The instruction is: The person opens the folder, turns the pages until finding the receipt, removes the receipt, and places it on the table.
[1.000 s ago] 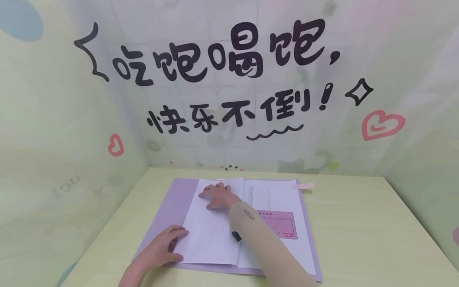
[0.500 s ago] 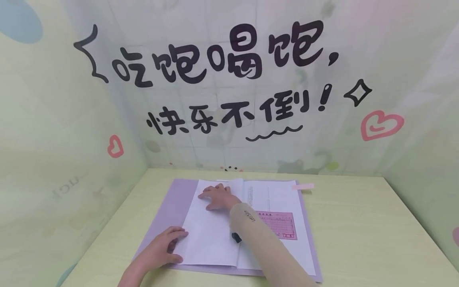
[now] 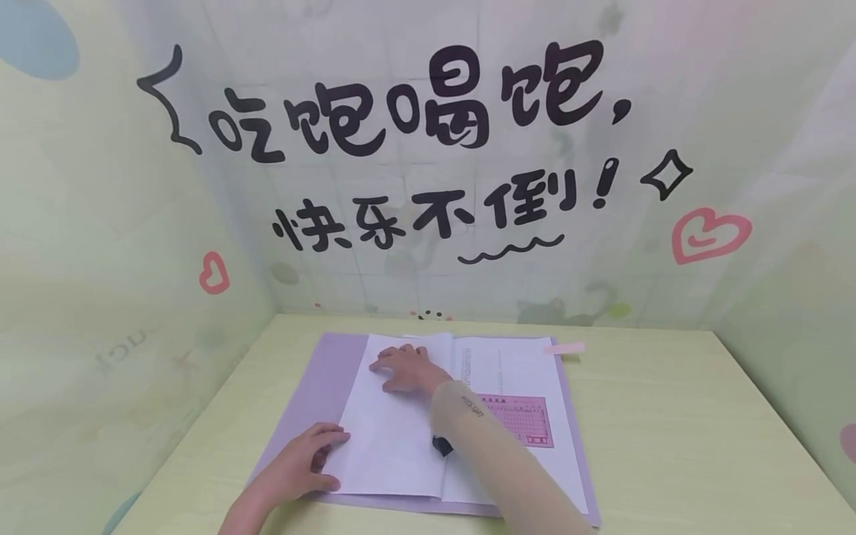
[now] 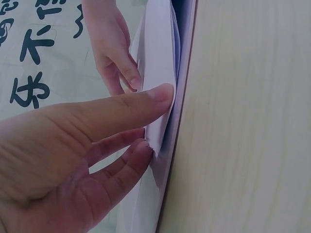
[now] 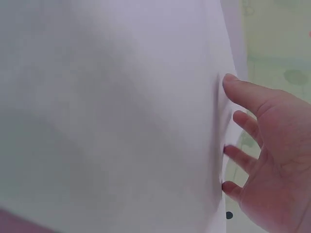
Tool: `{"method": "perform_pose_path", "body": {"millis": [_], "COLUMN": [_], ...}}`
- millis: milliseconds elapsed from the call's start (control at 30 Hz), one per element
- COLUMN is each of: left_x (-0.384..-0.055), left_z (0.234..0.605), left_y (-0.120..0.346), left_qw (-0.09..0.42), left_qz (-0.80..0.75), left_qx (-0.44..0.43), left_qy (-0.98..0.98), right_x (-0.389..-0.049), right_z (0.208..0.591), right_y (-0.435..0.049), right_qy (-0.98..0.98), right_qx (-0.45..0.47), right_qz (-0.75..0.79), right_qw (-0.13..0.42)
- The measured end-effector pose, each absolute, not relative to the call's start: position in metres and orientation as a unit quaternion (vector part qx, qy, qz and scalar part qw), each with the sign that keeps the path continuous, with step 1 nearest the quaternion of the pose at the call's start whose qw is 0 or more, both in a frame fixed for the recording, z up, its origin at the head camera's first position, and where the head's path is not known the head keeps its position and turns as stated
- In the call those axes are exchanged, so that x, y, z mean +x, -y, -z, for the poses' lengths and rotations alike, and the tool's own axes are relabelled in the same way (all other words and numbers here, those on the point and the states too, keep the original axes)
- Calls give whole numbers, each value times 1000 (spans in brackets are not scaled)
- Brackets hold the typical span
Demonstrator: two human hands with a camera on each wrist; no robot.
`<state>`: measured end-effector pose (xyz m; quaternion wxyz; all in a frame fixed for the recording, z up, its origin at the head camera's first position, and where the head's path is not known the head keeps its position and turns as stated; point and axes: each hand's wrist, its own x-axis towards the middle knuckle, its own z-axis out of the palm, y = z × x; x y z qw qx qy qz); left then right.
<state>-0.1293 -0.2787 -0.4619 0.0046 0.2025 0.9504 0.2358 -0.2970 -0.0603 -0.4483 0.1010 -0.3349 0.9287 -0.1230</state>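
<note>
A purple folder lies spread on the table with white sheets on it. On its left part a blank white page is turned over. My right hand rests on that page near its far edge, its fingers spread and fingertips touching the paper, as the right wrist view also shows. My left hand touches the page at its near left corner, thumb on the near edge and fingers along the left edge. On the right-hand sheet is a pink printed form, partly covered by the right sleeve.
A pale pink tab sticks out from the sheets' far right corner. The light wooden table extends right of the folder. Printed curtains with black lettering hang behind and at both sides. A small black object sits under the right wrist.
</note>
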Motion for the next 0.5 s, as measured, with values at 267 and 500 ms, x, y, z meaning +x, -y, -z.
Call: {"method": "perform_pose_path", "body": {"millis": [267,500], "left_x": [-129,-129], "left_z": [463,463], "left_y": [279,278], "left_qw": [5,7], "left_qz": [-243,-246], "left_qx": [199,191], "left_qy": [-949,-950], "right_x": [-298,-287], "right_z": [434,415], "right_y": [37,2], "right_qy": [-903,-894], "right_qx": [-356,-328], "right_qz": [226,295], "right_qw": [79,75]}}
